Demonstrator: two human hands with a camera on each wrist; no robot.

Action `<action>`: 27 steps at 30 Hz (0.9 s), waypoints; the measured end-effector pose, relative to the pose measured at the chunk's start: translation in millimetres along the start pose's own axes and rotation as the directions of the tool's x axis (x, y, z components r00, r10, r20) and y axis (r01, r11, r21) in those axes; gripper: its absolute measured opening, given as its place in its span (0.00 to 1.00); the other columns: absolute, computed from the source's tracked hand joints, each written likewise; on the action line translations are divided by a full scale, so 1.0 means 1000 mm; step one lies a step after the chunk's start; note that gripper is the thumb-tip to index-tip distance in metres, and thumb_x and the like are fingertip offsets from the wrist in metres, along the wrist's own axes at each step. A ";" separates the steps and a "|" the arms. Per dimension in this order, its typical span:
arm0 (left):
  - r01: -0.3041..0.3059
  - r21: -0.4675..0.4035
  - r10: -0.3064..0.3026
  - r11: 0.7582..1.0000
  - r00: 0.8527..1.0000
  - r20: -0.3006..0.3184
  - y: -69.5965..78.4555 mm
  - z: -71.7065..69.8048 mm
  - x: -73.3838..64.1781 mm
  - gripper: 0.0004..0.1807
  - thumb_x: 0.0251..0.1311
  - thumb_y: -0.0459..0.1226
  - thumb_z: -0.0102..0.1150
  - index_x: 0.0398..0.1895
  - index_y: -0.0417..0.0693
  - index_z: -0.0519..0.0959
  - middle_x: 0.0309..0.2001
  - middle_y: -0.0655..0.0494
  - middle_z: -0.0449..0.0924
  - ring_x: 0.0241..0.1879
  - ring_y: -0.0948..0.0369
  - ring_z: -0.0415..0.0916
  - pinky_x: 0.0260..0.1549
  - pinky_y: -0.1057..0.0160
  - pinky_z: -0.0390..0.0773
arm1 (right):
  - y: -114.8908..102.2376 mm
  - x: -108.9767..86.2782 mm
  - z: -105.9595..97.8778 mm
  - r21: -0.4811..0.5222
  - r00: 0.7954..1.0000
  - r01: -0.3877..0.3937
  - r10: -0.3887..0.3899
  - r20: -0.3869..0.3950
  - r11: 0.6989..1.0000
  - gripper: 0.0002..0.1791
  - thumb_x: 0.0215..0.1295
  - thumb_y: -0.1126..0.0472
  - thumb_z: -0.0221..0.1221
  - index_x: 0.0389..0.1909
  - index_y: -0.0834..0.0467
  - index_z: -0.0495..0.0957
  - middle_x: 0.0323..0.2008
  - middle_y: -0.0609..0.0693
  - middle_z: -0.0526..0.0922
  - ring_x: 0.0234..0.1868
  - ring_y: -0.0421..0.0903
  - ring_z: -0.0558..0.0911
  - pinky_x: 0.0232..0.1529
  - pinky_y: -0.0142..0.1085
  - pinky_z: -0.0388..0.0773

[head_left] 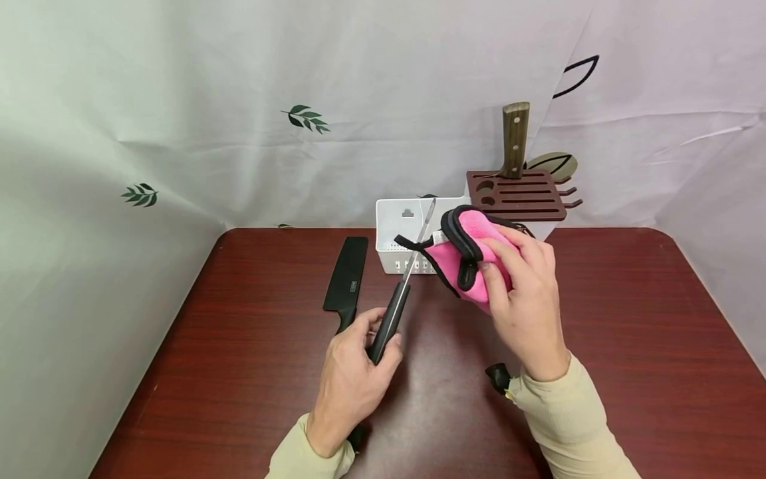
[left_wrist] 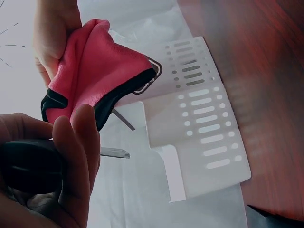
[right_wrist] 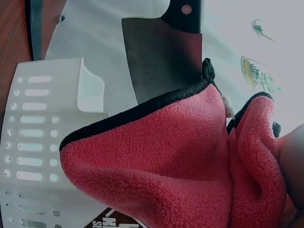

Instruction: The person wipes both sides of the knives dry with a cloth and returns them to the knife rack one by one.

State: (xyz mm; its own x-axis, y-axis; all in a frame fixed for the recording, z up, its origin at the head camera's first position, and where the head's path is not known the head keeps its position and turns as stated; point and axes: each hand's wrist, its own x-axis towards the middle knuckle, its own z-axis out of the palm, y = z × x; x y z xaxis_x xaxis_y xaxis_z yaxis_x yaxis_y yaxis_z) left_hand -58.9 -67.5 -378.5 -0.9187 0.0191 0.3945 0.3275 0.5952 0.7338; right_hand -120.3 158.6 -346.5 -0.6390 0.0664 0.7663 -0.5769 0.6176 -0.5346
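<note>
My left hand [head_left: 353, 376] grips the black handle [head_left: 389, 324] of a cleaver, whose blade [right_wrist: 156, 52] points away from me. Seen from the head the blade is nearly edge-on; the right wrist view shows its broad grey side. A pink cloth [head_left: 479, 226] with black edging is bunched in my right hand [head_left: 529, 299], fingers and thumb pinching its folds. The cloth's lower corner overlaps the blade in the head view, and in the right wrist view it hides the blade's far part. Both hands are raised over the table.
Behind the hands stands a white perforated holder [head_left: 389, 226] with a brown slotted top [head_left: 520, 199]. A wooden-handled knife [head_left: 515, 141] stands upright in a slot. To the left, a black knife [head_left: 347, 276] lies on the red-brown table [head_left: 239, 346]. White fabric [head_left: 209, 100] hangs around.
</note>
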 end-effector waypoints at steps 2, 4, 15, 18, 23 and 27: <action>-0.006 0.009 0.006 1.000 1.000 -0.002 0.000 0.000 0.000 0.19 0.54 0.36 0.66 0.51 0.45 0.81 0.32 0.65 0.82 0.28 0.73 0.78 0.29 0.68 0.77 | 0.000 0.000 0.001 0.007 1.000 -0.005 0.005 0.010 1.000 0.14 0.61 0.72 0.63 0.48 0.64 0.85 0.54 0.60 0.81 0.53 0.62 0.72 0.52 0.48 0.63; -0.012 0.018 0.012 1.000 1.000 -0.004 0.000 0.000 0.000 0.19 0.54 0.36 0.66 0.51 0.44 0.81 0.31 0.65 0.82 0.27 0.73 0.77 0.28 0.68 0.76 | 0.000 -0.001 0.001 0.008 1.000 -0.008 0.008 0.027 1.000 0.14 0.62 0.71 0.63 0.48 0.64 0.85 0.55 0.59 0.81 0.53 0.62 0.72 0.53 0.48 0.63; -0.010 0.051 0.010 0.999 1.000 -0.007 -0.002 0.000 -0.001 0.16 0.56 0.36 0.64 0.50 0.46 0.82 0.21 0.69 0.74 0.18 0.72 0.66 0.18 0.71 0.67 | -0.003 -0.003 0.008 0.086 0.996 0.008 -0.016 0.090 0.996 0.15 0.59 0.73 0.65 0.47 0.61 0.85 0.56 0.57 0.81 0.54 0.59 0.73 0.54 0.46 0.66; 0.000 0.039 0.000 0.999 1.000 0.003 -0.001 0.000 -0.001 0.15 0.58 0.36 0.63 0.50 0.47 0.82 0.21 0.70 0.75 0.18 0.72 0.67 0.18 0.71 0.67 | -0.004 -0.004 0.008 0.109 0.991 0.023 -0.037 0.125 0.994 0.14 0.60 0.72 0.65 0.47 0.60 0.85 0.57 0.56 0.81 0.55 0.59 0.73 0.55 0.45 0.65; 0.024 -0.004 -0.023 1.000 0.999 0.031 -0.001 -0.001 -0.001 0.13 0.61 0.33 0.60 0.49 0.48 0.81 0.22 0.74 0.78 0.20 0.75 0.72 0.20 0.70 0.71 | -0.005 -0.006 0.011 0.130 0.982 0.052 -0.075 0.174 0.990 0.15 0.61 0.71 0.63 0.48 0.59 0.85 0.58 0.55 0.80 0.56 0.57 0.72 0.56 0.43 0.65; 0.025 -0.002 -0.025 1.000 0.999 0.032 -0.001 -0.001 -0.001 0.12 0.61 0.33 0.59 0.48 0.49 0.81 0.22 0.75 0.77 0.19 0.75 0.72 0.20 0.70 0.70 | -0.006 -0.007 0.014 0.158 0.974 0.088 -0.118 0.192 0.984 0.15 0.61 0.71 0.62 0.48 0.58 0.85 0.57 0.53 0.80 0.56 0.56 0.73 0.56 0.44 0.65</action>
State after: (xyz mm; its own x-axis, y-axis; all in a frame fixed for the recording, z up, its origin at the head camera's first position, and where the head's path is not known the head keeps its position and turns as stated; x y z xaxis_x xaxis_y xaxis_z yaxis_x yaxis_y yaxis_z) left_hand -58.3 -68.4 -378.7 -0.9331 0.0298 0.3585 0.3051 0.5935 0.7448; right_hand -119.3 143.5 -353.0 -0.6521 -0.1582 0.7414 -0.7038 0.4898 -0.5145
